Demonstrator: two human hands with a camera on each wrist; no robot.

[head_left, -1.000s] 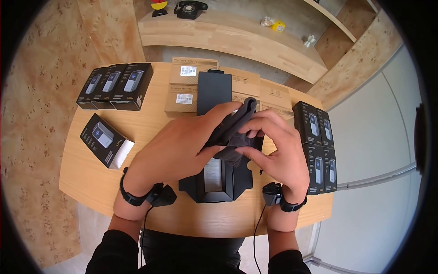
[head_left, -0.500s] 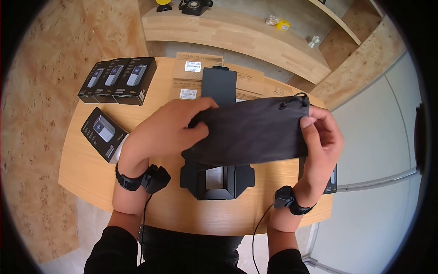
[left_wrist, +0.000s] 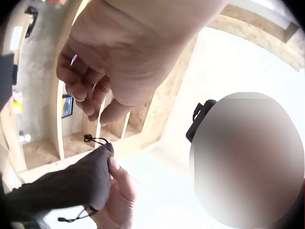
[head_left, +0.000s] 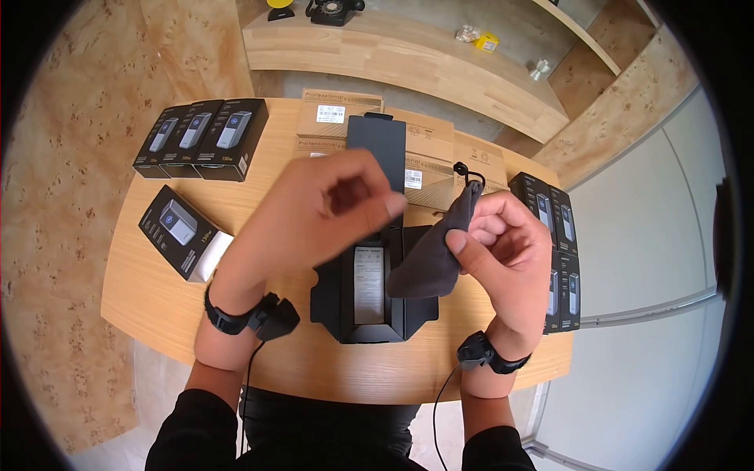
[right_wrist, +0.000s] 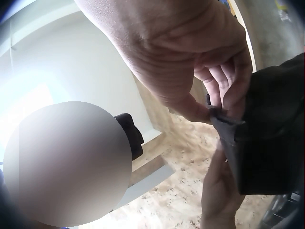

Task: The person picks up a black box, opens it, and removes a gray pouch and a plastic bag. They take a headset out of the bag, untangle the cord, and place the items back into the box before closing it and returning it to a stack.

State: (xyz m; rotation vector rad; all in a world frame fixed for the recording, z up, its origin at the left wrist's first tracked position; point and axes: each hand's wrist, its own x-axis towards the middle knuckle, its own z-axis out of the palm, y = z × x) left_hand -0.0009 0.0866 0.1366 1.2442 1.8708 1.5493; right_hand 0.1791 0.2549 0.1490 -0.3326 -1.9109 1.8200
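My right hand (head_left: 514,247) pinches a dark grey drawstring pouch (head_left: 428,263) near its mouth, thumb in front. In the head view the pouch hangs tilted, body toward the lower left, its black cord (head_left: 477,174) looping out at the top. The left hand (head_left: 302,216) hovers left of the pouch, apart from it, fingers loosely bent and empty in the left wrist view. Below both hands lies an opened black box (head_left: 369,335), its long lid (head_left: 377,145) folded back. Inside it shows a pale printed panel (head_left: 368,286).
Black power-bank boxes (head_left: 229,140) stand in a row at the back left. Another black box (head_left: 179,231) lies nearer, with a white end. Several more (head_left: 542,208) are grouped at the right edge. Brown cartons (head_left: 338,114) are stacked at the back.
The pouch was held folded up in both hands, then stretched wide between them. Now the left hand has let go, and the right hand has brought the pouch back left, where it hangs.
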